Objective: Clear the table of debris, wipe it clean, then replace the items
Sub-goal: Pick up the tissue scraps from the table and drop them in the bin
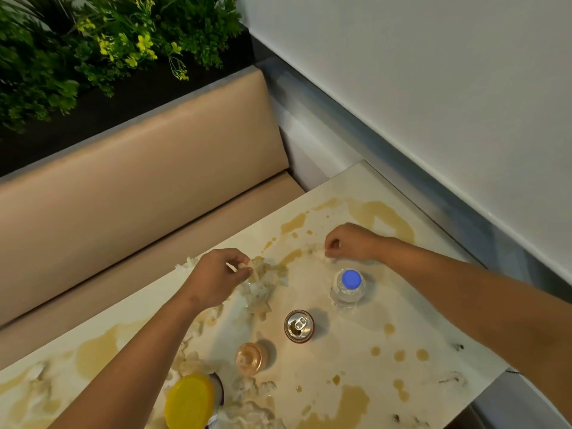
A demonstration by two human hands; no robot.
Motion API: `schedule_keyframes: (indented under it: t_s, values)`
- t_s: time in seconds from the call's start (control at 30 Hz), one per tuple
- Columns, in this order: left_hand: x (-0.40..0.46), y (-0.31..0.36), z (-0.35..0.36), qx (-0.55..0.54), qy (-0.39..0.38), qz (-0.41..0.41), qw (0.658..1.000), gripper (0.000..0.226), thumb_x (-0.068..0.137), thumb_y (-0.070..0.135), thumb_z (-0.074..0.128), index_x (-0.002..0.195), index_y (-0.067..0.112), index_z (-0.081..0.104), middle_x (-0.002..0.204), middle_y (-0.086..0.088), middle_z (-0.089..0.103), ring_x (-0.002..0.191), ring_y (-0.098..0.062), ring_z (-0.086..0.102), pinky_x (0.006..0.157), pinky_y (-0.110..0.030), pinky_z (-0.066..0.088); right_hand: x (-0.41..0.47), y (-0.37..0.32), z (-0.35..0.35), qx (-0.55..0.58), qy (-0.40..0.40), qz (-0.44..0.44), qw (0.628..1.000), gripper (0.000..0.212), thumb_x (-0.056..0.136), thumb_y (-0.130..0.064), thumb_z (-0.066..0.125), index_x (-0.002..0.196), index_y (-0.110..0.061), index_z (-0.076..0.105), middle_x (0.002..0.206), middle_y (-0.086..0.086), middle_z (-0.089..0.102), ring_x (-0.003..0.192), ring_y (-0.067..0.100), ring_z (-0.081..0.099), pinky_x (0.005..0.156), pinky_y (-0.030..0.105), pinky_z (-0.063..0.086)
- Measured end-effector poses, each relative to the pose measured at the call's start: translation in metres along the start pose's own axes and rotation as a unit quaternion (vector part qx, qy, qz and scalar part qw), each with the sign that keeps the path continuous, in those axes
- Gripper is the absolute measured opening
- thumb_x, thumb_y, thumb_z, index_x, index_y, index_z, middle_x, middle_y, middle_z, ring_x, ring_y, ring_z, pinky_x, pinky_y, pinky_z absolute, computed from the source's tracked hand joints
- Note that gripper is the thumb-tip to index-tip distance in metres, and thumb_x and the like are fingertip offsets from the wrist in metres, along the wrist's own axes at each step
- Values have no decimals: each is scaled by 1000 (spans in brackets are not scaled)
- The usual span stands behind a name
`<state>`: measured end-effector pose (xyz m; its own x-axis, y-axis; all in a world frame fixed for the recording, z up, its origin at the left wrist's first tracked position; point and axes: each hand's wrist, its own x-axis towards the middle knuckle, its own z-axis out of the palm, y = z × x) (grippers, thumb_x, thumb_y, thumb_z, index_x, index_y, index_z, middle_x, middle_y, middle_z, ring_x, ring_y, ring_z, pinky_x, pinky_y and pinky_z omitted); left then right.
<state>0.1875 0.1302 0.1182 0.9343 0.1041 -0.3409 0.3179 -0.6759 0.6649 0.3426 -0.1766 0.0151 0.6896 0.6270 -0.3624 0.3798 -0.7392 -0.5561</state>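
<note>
Left hand (216,278) pinches soggy tissue (258,275); right hand (348,243) grip curled (contents too small to tell)

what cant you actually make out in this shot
- Yellow-lidded container, head view: its body is hidden under the lid and cut by the bottom edge.
- Right hand: the scrap it pinches is too small to identify.
- Can: seen from above, so its label is hidden.
- Table: its near part is cut by the bottom edge.
</note>
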Motion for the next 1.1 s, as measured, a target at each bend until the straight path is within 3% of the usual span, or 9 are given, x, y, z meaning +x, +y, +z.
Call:
schedule_keyframes:
  t_s: [0.1,0.2,0.33,0.43,0.67,0.8,0.87,0.97,1.1]
  values:
    - [-16,11,-6,-14,13,18,1000,9,91,21,75,84,25,72,77,10,64,49,-8,53,47,-28,45,-29,0,-9,63,95,31,993,9,89,-29,75,80,-27,73,81,-11,71,77,5,65,77,31,55]
    - [-36,24,-13,-7,26,49,998,6,91,28,76,85,28,73,84,6,68,65,-22,63,48,-25,46,-67,-5,-8,111,190,76,973,8,88,-29,76,81,-29,73,80,-13,70,74,2,62,72,23,50]
    - [-62,43,-20,-19,53,92,994,8,91,28,76,85,30,72,86,13,69,74,-7,66,51,-14,44,-133,-20,3,164,294,122,934,13,88,-25,78,78,-28,71,78,-12,70,72,1,62,68,12,44]
    - [-82,56,-22,-32,46,119,991,6,90,31,76,87,32,71,82,11,69,65,-1,61,50,-14,42,-190,-32,23,214,349,161,898,12,88,-20,78,79,-23,72,70,-14,68,64,-2,59,64,7,42]
    - [-124,82,-8,-59,-3,216,975,6,88,30,78,87,29,72,81,6,69,69,-11,63,60,-26,50,-309,-53,85,256,364,215,869,15,91,-26,76,76,-29,72,63,3,61,56,8,47,57,18,40]
    - [-145,93,23,-68,-51,238,968,6,88,26,78,88,27,72,72,5,69,57,-5,59,55,-15,44,-354,-68,112,277,370,235,855,13,92,-26,75,79,-28,73,68,10,64,57,14,49,59,24,43]
    - [-153,96,42,-84,-93,237,963,5,90,23,76,91,24,71,71,0,72,59,-11,67,59,-20,49,-372,-71,123,287,377,246,846,11,92,-25,75,81,-26,73,69,8,66,58,17,54,60,25,47]
    - [-161,99,76,-95,-137,237,957,6,91,25,76,91,28,71,75,3,73,65,-19,69,66,-36,57,-395,-71,137,296,381,273,832,6,92,-21,75,86,-23,74,72,-7,71,66,4,64,63,13,48]
    - [-173,110,129,-89,-172,245,950,8,87,23,79,88,28,72,78,17,69,67,-3,60,64,-16,47,-422,-62,154,289,368,316,825,4,94,-26,73,93,-23,74,84,-15,71,77,-10,62,66,5,44]
